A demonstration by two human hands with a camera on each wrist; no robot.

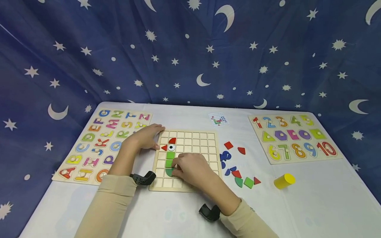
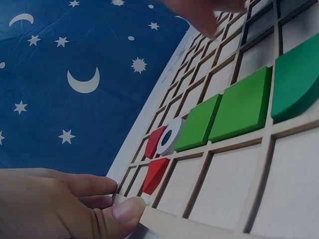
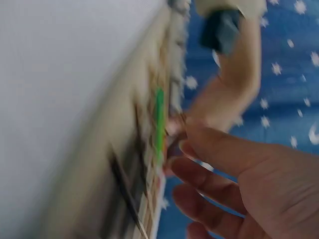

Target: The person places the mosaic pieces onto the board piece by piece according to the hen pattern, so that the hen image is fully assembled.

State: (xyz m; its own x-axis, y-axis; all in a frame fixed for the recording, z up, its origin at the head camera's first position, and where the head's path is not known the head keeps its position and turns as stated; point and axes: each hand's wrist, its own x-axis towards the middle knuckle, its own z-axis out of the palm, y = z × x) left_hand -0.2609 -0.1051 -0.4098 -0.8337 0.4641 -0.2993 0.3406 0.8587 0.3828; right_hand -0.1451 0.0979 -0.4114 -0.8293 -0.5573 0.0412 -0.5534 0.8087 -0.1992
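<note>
A wooden grid board [image 1: 196,142] lies on the table. Its left columns hold a red quarter-circle [image 1: 172,140], a red triangle [image 1: 164,148], a white eye tile [image 1: 171,147], two green squares [image 1: 170,155] and a dark green rounded piece [image 1: 169,172]. My left hand [image 1: 143,137] holds the board's far left corner, thumb and fingers at the edge in the left wrist view. Just over the board, my right hand [image 1: 192,169] has its fingertips beside the lower green square and the rounded piece. Nothing shows between its loosely bent fingers [image 3: 192,172] in the right wrist view.
Loose pieces lie right of the board: blue ones [image 1: 227,155], red ones [image 1: 228,145], a green square [image 1: 248,182]. A picture card [image 1: 218,119] sits behind. A letter puzzle [image 1: 89,145] is at left, a number puzzle [image 1: 293,137] and yellow cylinder [image 1: 284,181] at right.
</note>
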